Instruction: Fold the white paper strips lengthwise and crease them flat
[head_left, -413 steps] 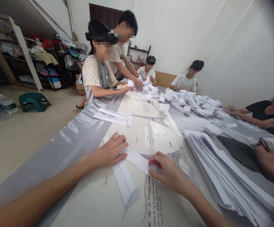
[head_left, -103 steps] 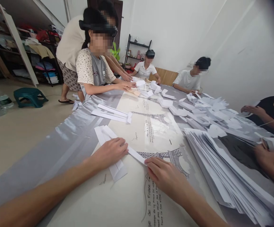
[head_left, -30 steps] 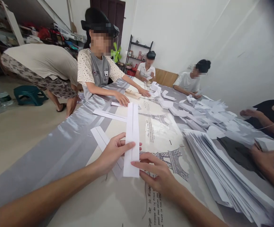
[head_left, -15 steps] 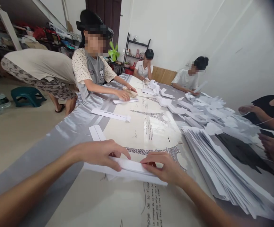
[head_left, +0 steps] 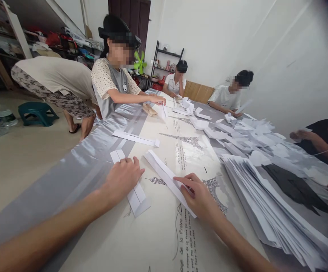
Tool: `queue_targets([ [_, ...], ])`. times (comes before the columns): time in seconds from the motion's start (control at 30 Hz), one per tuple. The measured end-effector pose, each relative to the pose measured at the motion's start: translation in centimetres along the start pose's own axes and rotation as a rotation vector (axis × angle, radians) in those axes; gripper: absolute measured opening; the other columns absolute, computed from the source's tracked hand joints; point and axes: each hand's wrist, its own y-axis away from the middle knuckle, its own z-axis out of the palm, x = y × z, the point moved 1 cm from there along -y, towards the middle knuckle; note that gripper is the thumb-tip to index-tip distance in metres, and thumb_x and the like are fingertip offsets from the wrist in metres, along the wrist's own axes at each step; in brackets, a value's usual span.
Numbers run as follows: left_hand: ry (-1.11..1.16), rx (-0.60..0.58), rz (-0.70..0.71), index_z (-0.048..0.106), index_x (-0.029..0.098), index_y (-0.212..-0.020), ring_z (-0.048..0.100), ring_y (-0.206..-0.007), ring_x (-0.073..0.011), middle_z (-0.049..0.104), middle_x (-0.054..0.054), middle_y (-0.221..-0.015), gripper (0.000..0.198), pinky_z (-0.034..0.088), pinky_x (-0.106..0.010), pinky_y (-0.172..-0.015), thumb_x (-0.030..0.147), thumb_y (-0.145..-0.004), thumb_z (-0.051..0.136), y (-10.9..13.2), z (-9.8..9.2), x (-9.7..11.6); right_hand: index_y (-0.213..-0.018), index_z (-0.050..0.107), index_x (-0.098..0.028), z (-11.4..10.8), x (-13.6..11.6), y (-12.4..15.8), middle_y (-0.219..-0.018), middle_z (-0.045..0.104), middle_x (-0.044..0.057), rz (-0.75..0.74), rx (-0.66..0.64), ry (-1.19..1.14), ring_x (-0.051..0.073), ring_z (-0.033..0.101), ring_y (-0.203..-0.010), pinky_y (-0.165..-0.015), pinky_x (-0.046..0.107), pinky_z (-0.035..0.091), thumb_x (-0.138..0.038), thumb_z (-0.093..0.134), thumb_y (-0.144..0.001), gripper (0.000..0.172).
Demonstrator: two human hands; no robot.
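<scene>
My left hand (head_left: 124,178) is bent over a folded paper strip (head_left: 139,200) lying on the table, its fingers curled across the middle. The thumb is hidden. A lengthwise line runs along that strip, and its near end is cut at a slant. My right hand (head_left: 197,190) pinches the edge of a second folded paper strip (head_left: 158,166) between thumb and forefinger. This one slants from upper left to lower right, apart from the first. Beyond both hands lies a long white strip (head_left: 135,138) with a small folded end.
A thick stack of white paper (head_left: 254,204) lies at right, near a dark cloth (head_left: 291,185) and a heap of folded papers (head_left: 254,132). A co-worker (head_left: 115,75) handles paper at far left. Other people sit around the printed tablecloth (head_left: 101,234); one bends over near a green stool (head_left: 37,113).
My left hand has let go of the strip held in both hands and moved onto the one beneath. My right hand has turned its strip diagonally. The co-worker at left has lifted a paper.
</scene>
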Motion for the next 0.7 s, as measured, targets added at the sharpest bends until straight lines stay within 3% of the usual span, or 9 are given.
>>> queue_targets([
  [0.07,0.046,0.008,0.044,0.064,0.010,-0.100,0.063,-0.079,-0.0294,0.065,-0.016,-0.081,0.034,0.047,-0.035,-0.066,0.037,-0.103,0.043,0.2,0.9,0.5,-0.124,0.069,-0.026,0.0,-0.3,0.3,-0.103,0.060,0.009,-0.003,-0.015,0.039,0.013,0.050,-0.050,-0.049,0.033,0.046,-0.026,0.039,-0.100,0.038],
  [0.13,0.098,0.018,0.111,0.063,0.012,-0.108,0.063,-0.089,-0.0297,0.067,-0.017,-0.091,0.029,0.049,-0.038,-0.074,0.033,-0.103,0.044,0.2,1.3,1.3,-0.121,0.070,-0.025,0.2,-0.4,0.5,-0.102,0.060,0.009,0.004,-0.013,0.079,0.014,0.052,-0.052,-0.049,0.033,0.045,-0.023,0.039,-0.099,0.038],
  [0.3,0.245,0.014,0.198,0.054,0.012,-0.128,0.062,-0.102,-0.0288,0.065,-0.016,-0.117,0.038,0.051,-0.040,-0.084,0.037,-0.106,0.036,-0.1,1.2,3.5,-0.119,0.069,-0.026,0.6,-0.6,0.9,-0.100,0.059,0.008,-0.005,-0.025,0.085,0.016,0.058,-0.060,-0.053,0.032,0.047,-0.017,0.040,-0.095,0.038],
  [0.4,0.272,0.017,0.199,0.052,0.009,-0.133,0.057,-0.115,-0.0333,0.055,-0.021,-0.138,0.042,0.049,-0.046,-0.092,0.037,-0.106,0.036,-0.2,1.3,3.9,-0.124,0.066,-0.025,0.5,-1.2,1.3,-0.104,0.057,0.008,0.008,-0.087,0.071,0.015,0.056,-0.059,-0.056,0.034,0.049,-0.017,0.041,-0.096,0.038],
  [0.53,0.339,-0.032,0.191,0.055,0.013,-0.136,0.047,-0.131,-0.0343,0.045,-0.018,-0.152,0.045,0.041,-0.050,-0.106,0.041,-0.106,0.036,-0.3,2.0,3.5,-0.132,0.062,-0.027,-0.3,-2.2,1.9,-0.109,0.058,0.008,0.006,-0.230,-0.061,0.016,0.057,-0.066,-0.067,0.038,0.055,-0.030,0.045,-0.102,0.035],
  [0.7,0.455,-0.079,0.182,0.029,0.019,-0.156,0.027,-0.151,-0.0315,0.019,-0.015,-0.167,0.061,0.029,-0.047,-0.118,0.048,-0.104,0.040,-0.3,2.6,2.8,-0.131,0.062,-0.033,-2.0,-2.9,2.7,-0.124,0.056,0.007,-0.051,-0.432,-0.229,0.018,0.063,-0.085,-0.076,0.036,0.058,-0.049,0.055,-0.100,0.037],
])
